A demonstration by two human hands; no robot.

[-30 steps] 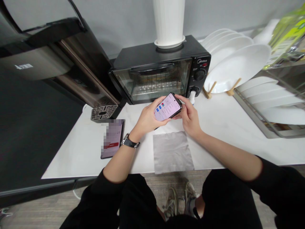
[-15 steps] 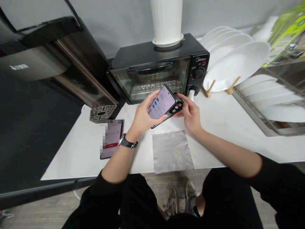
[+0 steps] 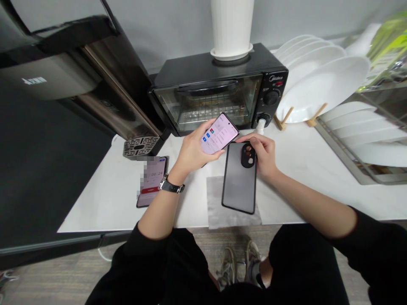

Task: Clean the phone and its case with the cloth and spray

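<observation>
The phone (image 3: pixel 219 134) sits tilted in your left hand (image 3: pixel 190 154), screen lit and facing up, with your fingers curled behind it and your thumb along its lower edge. Your right hand (image 3: pixel 263 154) is pressed down on the upper end of the black phone case (image 3: pixel 239 186), fingers beside the camera cutout. You can't quite tell whether that end is lifted or flat on the counter. The phone's edge is just beside the case's top corner, and your right thumb reaches across the narrow gap toward it.

The case's lower end rests on a grey cloth (image 3: pixel 227 203), and its bottom edge comes near the cloth's front edge. The cloth lies close to the front edge of the white counter (image 3: pixel 104 207). A second phone (image 3: pixel 151 182), its screen pixelated, lies left of your left wrist, near the black drip grate (image 3: pixel 141 146). Ahead, the black toaster oven (image 3: pixel 210 97) stands just beyond your hands, with a white vase (image 3: pixel 232 25) on top. White plates (image 3: pixel 321 84) stand in a wooden rack to its right, beside a metal dish rack (image 3: pixel 359 144).

Both forearms angle inward from the black sleeves, elbows wide, and a watch (image 3: pixel 171 186) sits on your left wrist.
</observation>
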